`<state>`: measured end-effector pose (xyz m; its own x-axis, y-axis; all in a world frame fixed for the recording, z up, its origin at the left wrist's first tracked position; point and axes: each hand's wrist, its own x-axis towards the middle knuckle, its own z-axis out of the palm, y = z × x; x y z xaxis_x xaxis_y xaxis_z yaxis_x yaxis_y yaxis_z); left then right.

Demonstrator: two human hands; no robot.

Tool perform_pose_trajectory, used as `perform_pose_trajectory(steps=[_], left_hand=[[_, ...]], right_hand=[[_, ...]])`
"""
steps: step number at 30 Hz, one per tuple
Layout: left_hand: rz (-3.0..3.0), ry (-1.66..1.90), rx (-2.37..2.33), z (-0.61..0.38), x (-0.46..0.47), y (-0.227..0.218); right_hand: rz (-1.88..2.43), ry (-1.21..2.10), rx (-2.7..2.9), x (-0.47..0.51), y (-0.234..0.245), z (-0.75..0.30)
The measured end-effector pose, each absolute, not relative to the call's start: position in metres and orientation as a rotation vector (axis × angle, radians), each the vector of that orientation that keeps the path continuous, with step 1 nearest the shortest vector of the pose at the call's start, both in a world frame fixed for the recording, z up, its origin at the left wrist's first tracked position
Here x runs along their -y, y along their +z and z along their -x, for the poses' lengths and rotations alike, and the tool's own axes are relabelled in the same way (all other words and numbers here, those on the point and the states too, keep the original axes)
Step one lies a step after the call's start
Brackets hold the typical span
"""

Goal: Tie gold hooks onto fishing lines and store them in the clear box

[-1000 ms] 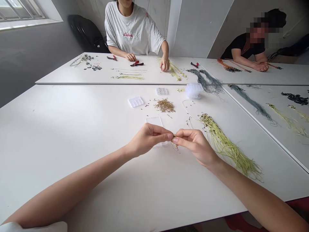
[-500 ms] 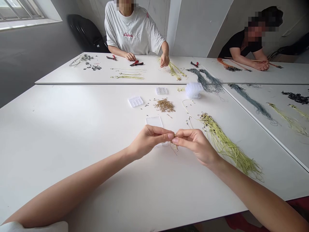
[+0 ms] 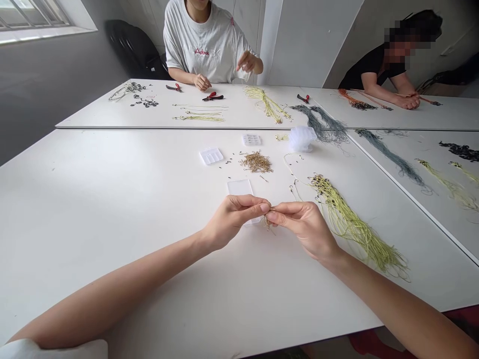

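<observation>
White worktop (image 3: pixel 112 209) under both forearms. Left hand (image 3: pixel 234 219) and right hand (image 3: pixel 304 229) held narrow, fingertips pinching a short yellow-green cord (image 3: pixel 268 220) together, just beside a clear plastic lid (image 3: pixel 239 188). Bundle of matching cords (image 3: pixel 355 232) lay near right hand.

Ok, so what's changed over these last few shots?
The co-worker in the white T-shirt has lifted one hand off the yellow-green cord bundle, up to chest height, letting it go. The person's left hand and right hand stay pinched together on a thin cord. The pile of small gold-coloured pieces stays where it was.
</observation>
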<state>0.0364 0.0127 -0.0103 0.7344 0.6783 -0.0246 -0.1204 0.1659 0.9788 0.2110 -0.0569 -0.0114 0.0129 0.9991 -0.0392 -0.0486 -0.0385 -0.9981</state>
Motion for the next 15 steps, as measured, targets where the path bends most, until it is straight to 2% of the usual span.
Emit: perform_pose_trajectory(steps=[15], left_hand=[[-1.131,0.650,-0.556,-0.0414,-0.0022,-0.0119]], right_hand=[[1.247,1.114,1.151,0.0595,-0.0151,-0.2053]])
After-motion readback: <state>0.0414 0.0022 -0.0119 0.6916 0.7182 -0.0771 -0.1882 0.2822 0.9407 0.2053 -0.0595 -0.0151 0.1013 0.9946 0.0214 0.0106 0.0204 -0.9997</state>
